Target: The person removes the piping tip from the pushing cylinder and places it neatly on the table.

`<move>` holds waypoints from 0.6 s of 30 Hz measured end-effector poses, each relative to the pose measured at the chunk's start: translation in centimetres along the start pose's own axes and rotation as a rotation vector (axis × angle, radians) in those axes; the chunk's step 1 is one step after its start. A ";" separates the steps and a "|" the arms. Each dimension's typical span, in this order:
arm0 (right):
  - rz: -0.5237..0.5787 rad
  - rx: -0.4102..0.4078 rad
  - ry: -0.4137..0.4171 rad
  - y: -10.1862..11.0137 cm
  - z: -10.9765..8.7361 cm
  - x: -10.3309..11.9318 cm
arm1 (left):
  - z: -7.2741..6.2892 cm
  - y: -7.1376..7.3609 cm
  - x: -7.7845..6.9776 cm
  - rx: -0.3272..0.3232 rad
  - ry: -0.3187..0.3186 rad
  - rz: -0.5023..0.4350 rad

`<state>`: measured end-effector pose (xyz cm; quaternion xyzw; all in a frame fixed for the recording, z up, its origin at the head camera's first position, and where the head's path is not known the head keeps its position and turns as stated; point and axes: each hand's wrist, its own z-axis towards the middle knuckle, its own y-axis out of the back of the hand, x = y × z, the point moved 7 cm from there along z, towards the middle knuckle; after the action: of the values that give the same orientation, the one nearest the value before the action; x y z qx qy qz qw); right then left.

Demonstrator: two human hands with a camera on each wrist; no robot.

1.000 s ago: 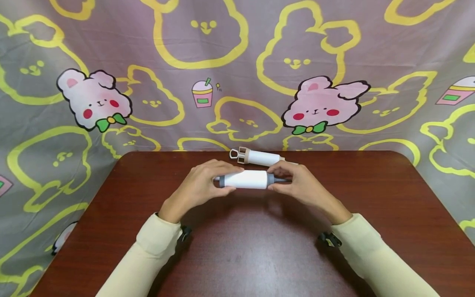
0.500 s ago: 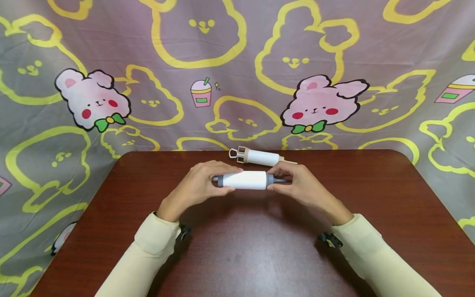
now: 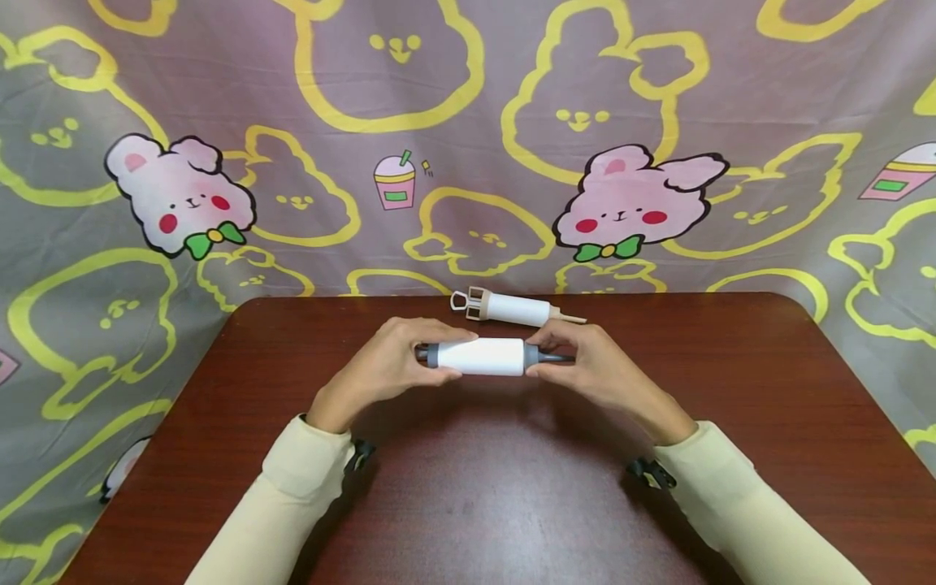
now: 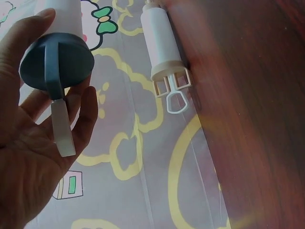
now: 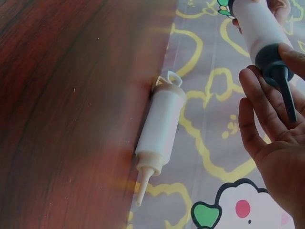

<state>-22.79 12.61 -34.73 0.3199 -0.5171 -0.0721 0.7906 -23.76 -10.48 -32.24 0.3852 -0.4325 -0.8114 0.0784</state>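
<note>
A syringe with a white barrel and dark grey end caps lies level between both hands, over the table. My left hand pinches its handle end between thumb and fingers. In the left wrist view, a grey grip loop and a pale plunger handle stick out towards the palm. My right hand pinches the opposite end at the grey cap, whose thin nozzle points into the palm. Behind them on the table rests a second syringe, white with beige ends, touched by neither hand.
The dark red-brown wooden table has rounded far corners. A cloth printed with yellow outlines and pink rabbits hangs behind and along its sides.
Both hands keep their hold on the grey-capped syringe, which has shifted very slightly nearer and to the left. The beige-ended syringe stays where it was.
</note>
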 end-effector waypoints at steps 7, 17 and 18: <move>0.012 0.011 -0.003 0.0 -0.1 0.1 | 0.2 -0.1 0.1 0.020 0.011 -0.010; 0.012 0.013 0.004 0.0 -0.1 0.0 | 0.1 -0.3 0.4 0.043 0.037 -0.040; 0.011 0.010 0.006 0.0 -0.1 0.0 | 0.1 -0.3 0.5 0.045 0.042 -0.045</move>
<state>-22.70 12.68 -34.77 0.3213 -0.5167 -0.0639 0.7910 -24.11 -10.45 -32.71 0.4134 -0.4404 -0.7946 0.0606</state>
